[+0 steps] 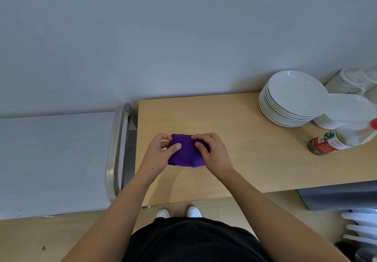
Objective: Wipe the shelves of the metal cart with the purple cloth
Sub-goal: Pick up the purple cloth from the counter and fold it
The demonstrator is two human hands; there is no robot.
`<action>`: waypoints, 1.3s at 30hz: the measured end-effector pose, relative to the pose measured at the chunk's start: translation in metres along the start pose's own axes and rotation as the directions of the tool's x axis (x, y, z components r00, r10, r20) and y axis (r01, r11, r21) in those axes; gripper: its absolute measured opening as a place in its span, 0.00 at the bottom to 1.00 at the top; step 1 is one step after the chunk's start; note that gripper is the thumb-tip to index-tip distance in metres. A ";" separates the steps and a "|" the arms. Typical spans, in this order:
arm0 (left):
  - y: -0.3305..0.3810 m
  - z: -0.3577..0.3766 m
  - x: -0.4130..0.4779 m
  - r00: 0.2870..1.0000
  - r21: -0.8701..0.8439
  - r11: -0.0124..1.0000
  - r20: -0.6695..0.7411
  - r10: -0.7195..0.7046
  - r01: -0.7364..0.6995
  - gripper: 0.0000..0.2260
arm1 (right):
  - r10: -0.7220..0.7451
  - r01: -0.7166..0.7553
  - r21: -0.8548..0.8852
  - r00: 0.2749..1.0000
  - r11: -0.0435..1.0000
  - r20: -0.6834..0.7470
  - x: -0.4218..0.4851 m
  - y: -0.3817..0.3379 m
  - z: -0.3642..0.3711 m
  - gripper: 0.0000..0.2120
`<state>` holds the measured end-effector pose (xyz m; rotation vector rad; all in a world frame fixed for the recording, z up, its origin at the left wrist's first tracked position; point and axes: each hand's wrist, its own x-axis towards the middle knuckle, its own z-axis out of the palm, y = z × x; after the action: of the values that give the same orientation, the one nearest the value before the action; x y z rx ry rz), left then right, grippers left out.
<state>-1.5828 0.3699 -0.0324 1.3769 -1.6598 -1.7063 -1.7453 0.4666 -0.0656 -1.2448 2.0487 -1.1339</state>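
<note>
The purple cloth (186, 153) is held bunched on the wooden table (234, 131). It is gripped at its nine o'clock edge by the left hand (161, 155), whose thumb is pressed onto its top, and at its three o'clock edge by the right hand (212, 155), whose curled fingers are dug into the fabric. The cloth is judged to be in the course of being gathered into a pad fit for wiping. The fabric is seen to be soft, thick and rumpled, set against the smooth, pale wood-grain tabletop. The metal cart (57, 159) is found at nine o'clock of the cloth, just beside the table. Its flat, matt grey top shelf is bounded by a rounded, polished steel handle (115, 149), and no wiping is yet begun there. At two o'clock glossy white plates (293, 98) are stacked, and a red-labelled bottle (336, 139) is placed at three o'clock.
</note>
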 end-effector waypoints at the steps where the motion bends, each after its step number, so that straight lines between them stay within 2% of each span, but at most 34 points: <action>1: 0.002 0.000 0.000 1.000 -0.018 1.000 0.001 0.002 -0.002 0.10 | -0.008 0.008 -0.054 1.000 0.998 -0.009 0.000 0.000 0.002 0.10; 3: 0.004 0.000 0.000 1.000 -0.035 0.999 0.020 0.019 -0.018 0.10 | 0.013 -0.008 -0.123 0.999 0.992 0.044 -0.002 -0.001 0.005 0.17; 6: 0.005 0.001 -0.003 0.998 -0.013 0.998 0.037 0.056 -0.056 0.10 | 0.029 -0.015 -0.072 0.982 0.997 0.189 -0.009 -0.003 0.007 0.33; 10: 0.011 0.002 -0.005 0.995 -0.116 0.993 0.083 0.047 -0.037 0.10 | -0.062 0.069 -0.025 0.972 0.997 0.226 -0.015 -0.003 0.013 0.40; 13: 0.016 0.002 -0.008 0.991 -0.153 0.988 0.121 0.054 -0.035 0.09 | 0.004 -0.008 0.024 0.986 1.000 0.167 -0.016 -0.007 0.016 0.38; 16: 0.014 0.000 -0.008 0.992 -0.103 0.992 0.090 0.083 -0.074 0.08 | 0.060 -0.095 0.132 0.968 0.987 0.245 -0.013 -0.011 0.011 0.35; 19: 0.008 -0.003 -0.007 0.995 -0.060 0.996 0.060 0.074 -0.071 0.09 | 0.075 -0.103 0.094 0.962 0.990 0.264 -0.011 -0.013 0.007 0.28; 22: 0.005 -0.004 -0.005 0.999 -0.050 0.999 0.029 0.021 -0.020 0.11 | 0.035 -0.037 0.001 0.972 0.999 0.231 -0.011 -0.015 0.003 0.20; 24: 0.006 -0.005 -0.003 0.999 -0.072 0.997 0.041 0.006 -0.003 0.14 | 0.050 -0.084 0.095 0.949 0.992 0.310 -0.012 -0.022 0.000 0.18; 26: 0.007 -0.003 -0.001 0.995 -0.043 0.999 0.094 0.032 -0.028 0.12 | 0.075 -0.134 0.126 0.919 0.983 0.386 -0.010 -0.027 0.001 0.16; 28: 0.008 -0.001 0.000 0.990 0.013 0.998 0.129 0.061 -0.064 0.11 | 0.093 -0.133 0.095 0.933 0.986 0.347 -0.008 -0.025 0.007 0.10; 32: 0.006 -0.008 0.006 0.996 0.145 0.987 0.074 0.057 -0.068 0.13 | 0.202 -0.232 0.158 0.962 0.960 0.186 -0.003 -0.016 0.008 0.18; 36: 0.006 -0.013 0.010 0.995 0.328 0.939 0.042 0.096 -0.104 0.11 | 0.270 -0.272 0.075 0.962 0.959 0.041 0.006 -0.008 0.001 0.06; 39: 0.006 -0.007 0.011 0.991 0.371 0.922 0.113 0.071 -0.108 0.14 | 0.117 -0.120 0.023 0.988 0.993 0.096 0.007 -0.012 0.004 0.21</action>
<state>-1.5842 0.3564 -0.0294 1.3675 -2.1587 -1.4751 -1.7398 0.4563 -0.0579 -1.1250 2.0012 -1.0266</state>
